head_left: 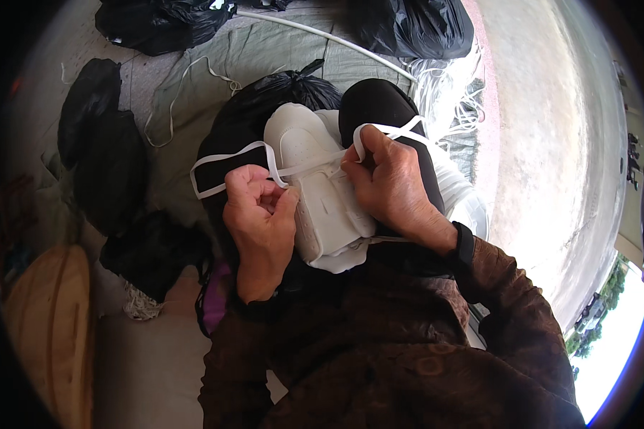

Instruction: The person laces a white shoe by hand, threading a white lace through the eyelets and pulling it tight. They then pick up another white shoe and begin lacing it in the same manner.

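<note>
A white shoe upper [323, 214] with small punched holes lies across my lap, its rounded toe pointing away from me. Another white piece shows partly behind it. A flat white shoelace [309, 165] runs across the upper between my hands. My left hand [260, 232] pinches the lace by the upper's left edge, and a loop of it spreads over my left knee. On the other side, my right hand [393, 182] grips the lace between thumb and fingers above the upper's right edge. Its loose length trails over my right knee.
Black plastic bags [111, 168] lie at the left, with more at the back. Beyond my right knee is a heap of white laces [447, 93]. A white pole [329, 36] crosses the grey-green sheet [265, 53]. A wooden board [50, 329] stands at the lower left.
</note>
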The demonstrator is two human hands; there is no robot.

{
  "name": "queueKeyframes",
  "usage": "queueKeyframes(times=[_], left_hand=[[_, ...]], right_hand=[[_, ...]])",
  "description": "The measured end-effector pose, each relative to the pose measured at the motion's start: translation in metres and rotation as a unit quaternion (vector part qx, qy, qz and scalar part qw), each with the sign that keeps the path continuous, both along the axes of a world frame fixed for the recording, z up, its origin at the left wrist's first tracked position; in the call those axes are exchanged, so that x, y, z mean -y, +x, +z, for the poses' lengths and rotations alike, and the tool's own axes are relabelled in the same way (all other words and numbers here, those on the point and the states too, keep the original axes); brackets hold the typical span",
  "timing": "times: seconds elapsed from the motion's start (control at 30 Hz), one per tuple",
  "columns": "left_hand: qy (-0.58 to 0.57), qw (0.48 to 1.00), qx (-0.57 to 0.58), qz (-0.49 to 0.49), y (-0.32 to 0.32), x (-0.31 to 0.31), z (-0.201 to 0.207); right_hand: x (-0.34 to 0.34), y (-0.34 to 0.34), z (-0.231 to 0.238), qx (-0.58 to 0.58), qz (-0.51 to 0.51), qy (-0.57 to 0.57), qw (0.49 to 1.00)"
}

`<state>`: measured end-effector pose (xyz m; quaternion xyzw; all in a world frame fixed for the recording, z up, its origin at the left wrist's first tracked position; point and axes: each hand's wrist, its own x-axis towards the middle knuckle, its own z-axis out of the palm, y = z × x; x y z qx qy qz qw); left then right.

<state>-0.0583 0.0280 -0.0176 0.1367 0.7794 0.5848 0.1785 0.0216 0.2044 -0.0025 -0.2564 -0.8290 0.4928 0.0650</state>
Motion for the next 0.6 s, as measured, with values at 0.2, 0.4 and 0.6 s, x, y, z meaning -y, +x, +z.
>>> queueKeyframes(times=[0.2,0.4,0.6], left_hand=[[-0.005,1.000,-0.008,0.002,0.0003,-0.0007,0.0009],[-0.006,1.000,-0.012,-0.002,-0.0004,-0.0008,-0.0004],[0.007,1.000,0.022,0.012,0.0005,-0.0015,-0.0030]], right_hand=[[0.0019,-0.0045,-0.0027,-0.018,0.019,0.092,0.995],[0.0006,-0.0078,-0.0055,-0.022,0.030,0.115,0.993],[0.0008,-0.0083,-0.0085,-0.043,0.041,0.088,0.994]])
